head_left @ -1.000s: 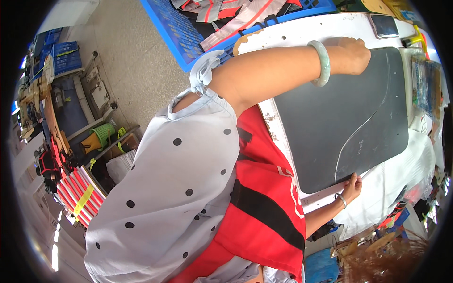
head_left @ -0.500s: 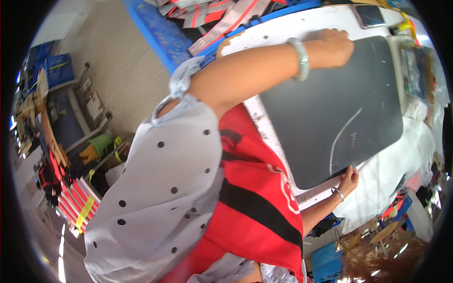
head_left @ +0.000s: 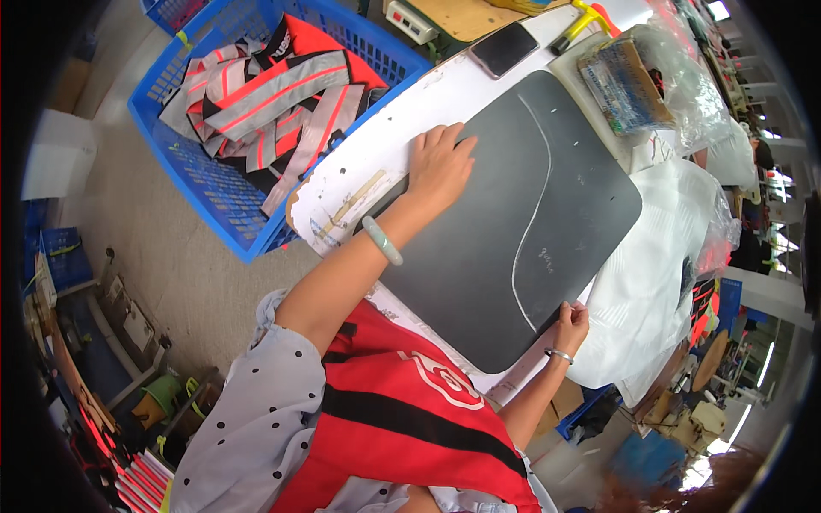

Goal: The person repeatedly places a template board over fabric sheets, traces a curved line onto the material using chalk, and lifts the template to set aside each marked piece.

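Note:
A dark grey sheet with rounded corners lies on a white worktop, marked with a curved pale line. My left hand, with a pale green bangle above its wrist, rests on the sheet's far left edge, palm down and fingers extended. At the sheet's near right edge is my right hand, wearing a silver bracelet. Its thumb and fingers are pinched together by the lower end of the line; what lies between them is too small to make out.
A blue plastic crate of grey and orange strips stands left of the worktop. Beyond the sheet lie a phone and a yellow-handled tool. White plastic sheeting and a wrapped package sit to the right.
My left hand has come from the sheet's far end back to its left edge, its fingers opening out from a curl. My right hand stays at the near edge. The view has turned.

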Tool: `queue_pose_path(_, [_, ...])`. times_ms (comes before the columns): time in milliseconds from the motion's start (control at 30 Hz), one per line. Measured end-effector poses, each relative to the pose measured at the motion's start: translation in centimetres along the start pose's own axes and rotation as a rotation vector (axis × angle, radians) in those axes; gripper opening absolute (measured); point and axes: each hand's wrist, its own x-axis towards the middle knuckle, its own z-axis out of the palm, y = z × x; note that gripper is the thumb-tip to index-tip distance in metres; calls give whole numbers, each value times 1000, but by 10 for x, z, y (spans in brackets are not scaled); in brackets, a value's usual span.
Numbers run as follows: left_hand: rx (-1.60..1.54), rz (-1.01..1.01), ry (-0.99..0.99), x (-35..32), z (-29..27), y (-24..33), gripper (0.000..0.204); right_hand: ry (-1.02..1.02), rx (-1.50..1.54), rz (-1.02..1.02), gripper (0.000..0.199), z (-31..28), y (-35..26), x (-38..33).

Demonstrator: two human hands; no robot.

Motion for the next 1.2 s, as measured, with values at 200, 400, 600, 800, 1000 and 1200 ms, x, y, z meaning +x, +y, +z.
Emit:
queue_pose_path(200, [-3,16,9,-2,1,-2,34,-5,-27,-11,18,0,-8,-4])
queue_pose_path(400, [16,41,48,-2,6,-7,33,8,-83,26,22,0,-19,-9])
queue_pose_path(600, [25,40,-4,-3,6,-7,33,54,-113,38,24,3,-32,-14])
queue_pose_path(800, [50,62,3,0,5,-6,33,57,-171,74,24,3,-49,-19])
queue_pose_path(1000, [86,144,40,0,14,-19,31,48,-413,-5,33,1,-42,-13])
queue_pose_path(1200, [102,260,80,6,20,-33,29,28,-299,-2,34,-19,-35,-18])
